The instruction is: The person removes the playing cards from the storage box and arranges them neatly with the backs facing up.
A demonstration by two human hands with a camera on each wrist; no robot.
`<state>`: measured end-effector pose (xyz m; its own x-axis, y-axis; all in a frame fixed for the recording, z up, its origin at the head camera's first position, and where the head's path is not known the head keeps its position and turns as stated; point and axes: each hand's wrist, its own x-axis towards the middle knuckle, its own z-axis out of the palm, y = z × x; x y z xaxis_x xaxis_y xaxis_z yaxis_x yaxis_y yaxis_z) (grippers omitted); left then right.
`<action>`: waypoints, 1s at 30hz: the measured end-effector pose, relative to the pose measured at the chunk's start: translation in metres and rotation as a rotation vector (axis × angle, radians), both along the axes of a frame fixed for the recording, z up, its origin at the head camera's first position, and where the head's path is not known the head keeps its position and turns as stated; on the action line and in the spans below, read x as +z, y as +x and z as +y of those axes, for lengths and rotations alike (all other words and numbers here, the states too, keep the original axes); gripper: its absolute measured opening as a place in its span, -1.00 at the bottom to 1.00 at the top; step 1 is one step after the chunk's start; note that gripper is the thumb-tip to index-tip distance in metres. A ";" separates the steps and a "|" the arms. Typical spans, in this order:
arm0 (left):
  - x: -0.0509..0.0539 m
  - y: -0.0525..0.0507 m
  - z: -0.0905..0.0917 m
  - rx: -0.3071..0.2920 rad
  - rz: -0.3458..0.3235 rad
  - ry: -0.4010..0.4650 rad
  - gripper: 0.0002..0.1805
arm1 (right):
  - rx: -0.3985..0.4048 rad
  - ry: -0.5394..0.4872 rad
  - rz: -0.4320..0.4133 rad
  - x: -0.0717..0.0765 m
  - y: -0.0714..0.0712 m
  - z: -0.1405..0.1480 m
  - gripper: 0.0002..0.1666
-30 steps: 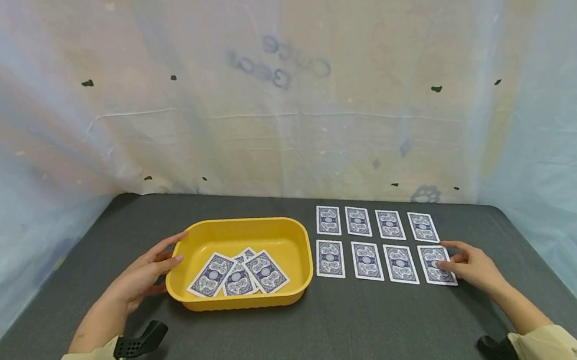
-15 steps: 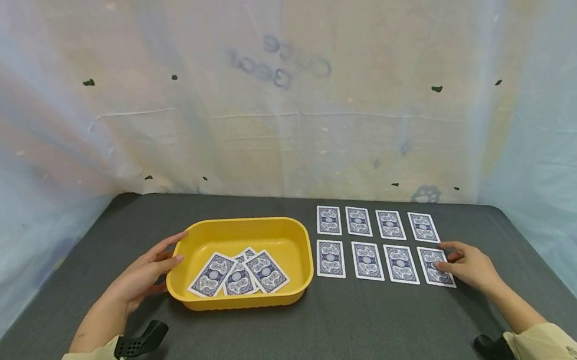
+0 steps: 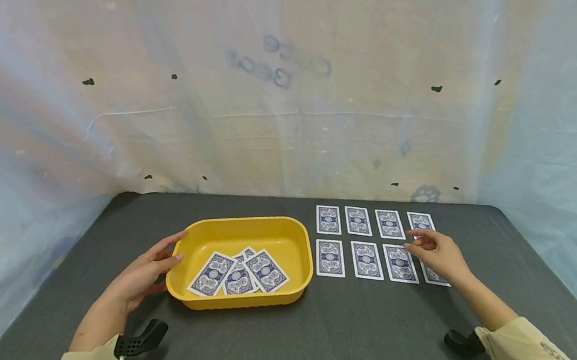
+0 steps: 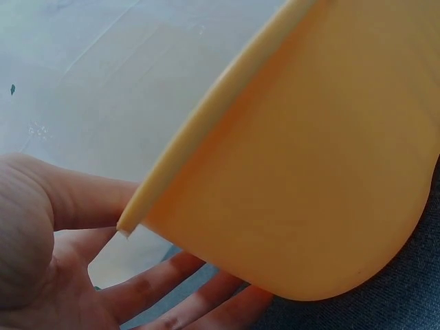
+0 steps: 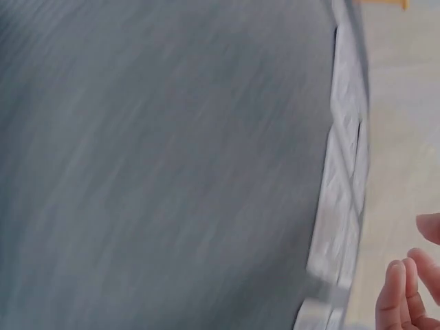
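Observation:
My left hand [image 3: 142,278] grips the left end of a yellow tray [image 3: 301,291], thumb over the rim and the other fingers along the outside, as the left wrist view also shows. Several patterned cards, backs up, lie overlapping inside it, one of them a card [image 3: 266,271] at the right. My right hand [image 3: 443,257] hovers over the right part of two rows of face-down cards, holding nothing, its fingers bent loosely. It partly hides the front-right card [image 3: 435,275] and the back-right card [image 3: 421,221]. Beside its fingertips lies another front-row card [image 3: 400,263].
A dark grey cloth [image 3: 307,344] covers the table. Pale sheeting [image 3: 284,139] hangs behind and at both sides. Further left in the rows lie more cards, such as a back-row card [image 3: 328,220] near the tray's right end.
My right hand has left the front-right card and moved left and up. That card shifted slightly left beforehand. My left hand and the tray look unchanged.

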<state>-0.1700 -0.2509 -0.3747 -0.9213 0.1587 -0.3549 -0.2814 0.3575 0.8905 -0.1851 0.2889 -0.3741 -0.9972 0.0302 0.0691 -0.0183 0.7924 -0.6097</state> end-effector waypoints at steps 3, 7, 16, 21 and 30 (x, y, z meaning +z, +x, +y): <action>0.000 0.000 -0.001 -0.003 0.001 -0.002 -0.24 | 0.018 -0.064 0.029 0.004 -0.003 -0.016 -0.51; 0.000 0.000 -0.001 -0.005 0.001 0.001 -0.24 | 0.054 -0.169 0.050 0.009 -0.007 -0.038 -0.53; 0.000 0.001 -0.001 -0.006 0.008 0.010 -0.21 | 0.143 -0.373 0.054 0.020 -0.014 -0.084 -0.56; 0.001 0.002 0.000 0.004 0.005 0.005 -0.21 | 0.172 -0.426 0.046 0.023 -0.019 -0.106 -0.57; 0.001 0.000 0.000 -0.004 0.003 0.023 -0.24 | 0.289 -0.541 0.027 0.028 -0.023 -0.148 -0.57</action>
<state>-0.1699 -0.2505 -0.3735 -0.9219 0.1706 -0.3479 -0.2769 0.3380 0.8995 -0.2076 0.1410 -0.3465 -0.9683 -0.2035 0.1449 -0.2074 0.3313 -0.9205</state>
